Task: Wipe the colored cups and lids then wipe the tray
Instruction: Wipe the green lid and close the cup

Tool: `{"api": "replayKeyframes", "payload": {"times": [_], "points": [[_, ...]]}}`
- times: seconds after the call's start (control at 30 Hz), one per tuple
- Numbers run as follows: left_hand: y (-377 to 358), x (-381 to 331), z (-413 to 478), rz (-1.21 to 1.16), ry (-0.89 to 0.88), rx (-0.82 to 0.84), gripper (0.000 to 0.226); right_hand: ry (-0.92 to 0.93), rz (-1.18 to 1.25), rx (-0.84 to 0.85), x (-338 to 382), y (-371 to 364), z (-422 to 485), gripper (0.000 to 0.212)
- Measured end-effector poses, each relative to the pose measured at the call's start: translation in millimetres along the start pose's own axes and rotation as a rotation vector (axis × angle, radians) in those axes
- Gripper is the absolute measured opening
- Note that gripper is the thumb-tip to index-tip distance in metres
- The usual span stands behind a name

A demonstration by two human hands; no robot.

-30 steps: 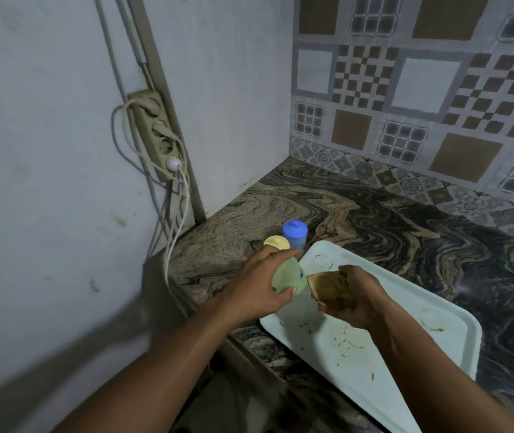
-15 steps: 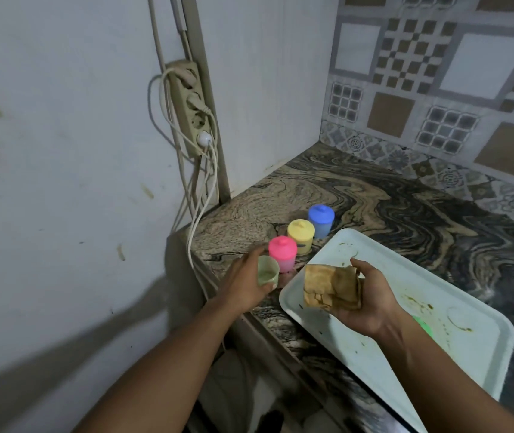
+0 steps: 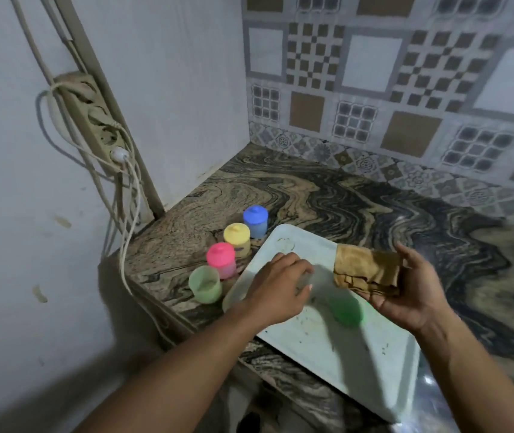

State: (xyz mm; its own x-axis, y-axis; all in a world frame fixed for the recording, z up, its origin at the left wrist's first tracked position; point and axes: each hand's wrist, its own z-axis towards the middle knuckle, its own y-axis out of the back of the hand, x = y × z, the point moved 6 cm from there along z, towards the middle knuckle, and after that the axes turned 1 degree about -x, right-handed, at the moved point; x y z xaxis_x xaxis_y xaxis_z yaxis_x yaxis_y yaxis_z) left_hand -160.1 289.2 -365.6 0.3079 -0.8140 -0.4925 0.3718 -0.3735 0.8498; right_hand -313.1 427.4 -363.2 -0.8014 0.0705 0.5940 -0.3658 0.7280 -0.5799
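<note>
A pale tray [image 3: 359,364] with crumbs and stains lies on the marbled counter. Left of it stand a lidless green cup [image 3: 204,288], then pink [image 3: 220,260], yellow [image 3: 237,239] and blue [image 3: 255,220] cups with their lids on, in a row. A green lid [image 3: 347,311] lies blurred on the tray. My left hand [image 3: 276,287] hovers over the tray's left part, fingers curled down, holding nothing that I can see. My right hand [image 3: 405,292] holds a folded brown cloth [image 3: 366,270] above the tray.
A power strip [image 3: 93,120] with cables [image 3: 130,214] hangs on the wall to the left, and one cable drops past the counter's corner. The counter [image 3: 312,195] meets tiled walls at the back. Its front edge runs under the tray.
My left hand has set the green cup down beside the pink one and moved right over the tray. The right hand with the cloth has shifted right.
</note>
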Motion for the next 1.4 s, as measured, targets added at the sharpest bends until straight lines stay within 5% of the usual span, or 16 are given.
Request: {"api": "replayKeyframes", "payload": {"times": [0.1, 0.27, 0.57, 0.8, 1.1, 1.4], "points": [[-47, -25, 17, 0.026, -0.047, 0.176, 0.036, 0.099, 0.082, 0.004, 29, 34, -15, 0.069], [-86, -49, 29, 0.182, -0.199, 0.363, 0.043, 0.142, 0.095, -0.089, 31, 72, -32, 0.051], [-92, -49, 44, 0.307, -0.169, 0.403, 0.034, 0.117, 0.054, -0.267, -12, 91, -31, 0.056], [-65, -47, 46, 0.108, -0.249, 0.287, 0.027, 0.186, -0.112, -0.365, -20, 78, -17, 0.046], [-20, -57, 41, 0.118, -0.496, -0.07, 0.017, 0.441, -0.689, -0.201, -22, 24, -2, 0.04], [-12, -61, 29, 0.297, -0.447, -0.121, 0.019, 0.378, -0.533, -0.092, -27, 11, -7, 0.041]]}}
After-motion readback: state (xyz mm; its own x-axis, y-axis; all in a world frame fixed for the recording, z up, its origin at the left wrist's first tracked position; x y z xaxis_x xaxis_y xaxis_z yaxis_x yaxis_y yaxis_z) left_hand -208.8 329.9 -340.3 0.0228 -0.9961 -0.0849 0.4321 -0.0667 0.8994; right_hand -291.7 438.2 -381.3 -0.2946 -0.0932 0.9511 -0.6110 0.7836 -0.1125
